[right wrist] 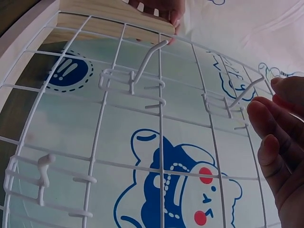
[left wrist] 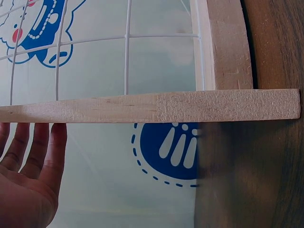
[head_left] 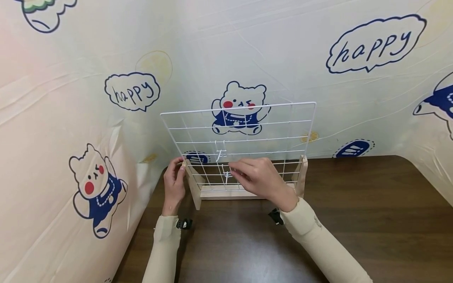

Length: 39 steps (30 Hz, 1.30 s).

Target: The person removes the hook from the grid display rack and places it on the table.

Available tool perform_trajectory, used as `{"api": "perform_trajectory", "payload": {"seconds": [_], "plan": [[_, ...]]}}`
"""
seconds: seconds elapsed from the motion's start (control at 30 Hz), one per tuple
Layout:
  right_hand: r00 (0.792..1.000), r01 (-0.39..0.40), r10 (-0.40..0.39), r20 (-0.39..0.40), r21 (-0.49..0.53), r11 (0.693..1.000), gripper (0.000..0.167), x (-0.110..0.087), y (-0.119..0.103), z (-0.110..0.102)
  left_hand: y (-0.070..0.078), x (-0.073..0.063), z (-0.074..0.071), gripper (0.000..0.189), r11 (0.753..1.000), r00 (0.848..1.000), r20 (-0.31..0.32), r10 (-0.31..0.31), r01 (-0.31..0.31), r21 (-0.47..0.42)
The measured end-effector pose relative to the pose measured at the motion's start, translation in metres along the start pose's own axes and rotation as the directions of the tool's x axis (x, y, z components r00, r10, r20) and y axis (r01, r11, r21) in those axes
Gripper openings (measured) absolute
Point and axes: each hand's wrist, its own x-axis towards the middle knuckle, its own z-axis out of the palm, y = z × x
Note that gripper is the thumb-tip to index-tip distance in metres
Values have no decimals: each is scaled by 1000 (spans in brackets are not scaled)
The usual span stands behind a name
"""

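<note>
A white wire grid panel (head_left: pixel 262 140) stands upright in a wooden stand (head_left: pixel 233 194). My left hand (head_left: pixel 174 182) grips the top of the stand's left side piece; in the left wrist view its fingers (left wrist: pixel 54 147) meet the wood's outer face. White wire hooks hang on the grid. The right wrist view shows an upper hook (right wrist: pixel 230 102), a middle hook (right wrist: pixel 133 80) and a lower hook (right wrist: pixel 40 180). My right hand (head_left: pixel 260 177) is in front of the grid, its loosely bent fingertips close beside the upper hook's tip, with nothing visible held.
The stand rests on a dark brown wooden table (head_left: pixel 354 220). Behind and to the left hangs a pale cloth (head_left: pixel 283 47) printed with bears and lettering. The stand's right side piece (head_left: pixel 302 175) rises near my right forearm.
</note>
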Motion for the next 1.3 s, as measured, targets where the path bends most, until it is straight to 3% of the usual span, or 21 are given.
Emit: {"api": "perform_trajectory", "payload": {"seconds": [0.93,1.3], "plan": [[1000,-7,6,-18,-11,1000,20,15,0,10,0,0,1,29,1000,1000,-10,0,0,-4],[1000,0,1,-22,21,1000,18,22,1,17,0,1,0,29,999,999,-7,38,-38,-5]]}}
